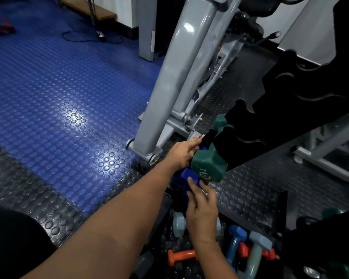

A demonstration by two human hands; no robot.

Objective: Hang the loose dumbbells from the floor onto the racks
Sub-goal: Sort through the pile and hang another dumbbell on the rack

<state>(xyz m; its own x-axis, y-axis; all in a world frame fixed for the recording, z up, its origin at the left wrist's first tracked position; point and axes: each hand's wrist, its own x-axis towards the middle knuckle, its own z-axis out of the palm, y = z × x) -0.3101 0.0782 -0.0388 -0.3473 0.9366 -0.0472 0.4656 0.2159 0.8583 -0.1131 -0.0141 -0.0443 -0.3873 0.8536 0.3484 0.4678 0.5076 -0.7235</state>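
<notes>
A dark blue dumbbell (186,177) sits low against the black notched rack (274,109), mostly hidden by both hands. My left hand (182,155) grips its handle from above. My right hand (201,210) touches its near head with straight fingers. A green dumbbell (209,165) rests in the rack's lowest notch just above the blue one. On the floor below lie loose dumbbells: an orange one (180,256), a pale blue one (178,223), a blue one (235,243), a grey-blue one (257,252) and a red one (243,250) partly hidden.
A grey machine frame (169,83) stands just left of the rack, its foot near my left hand. Blue and black studded rubber flooring (69,97) spreads to the left. A cable (85,36) and a red object (1,29) lie at the far back.
</notes>
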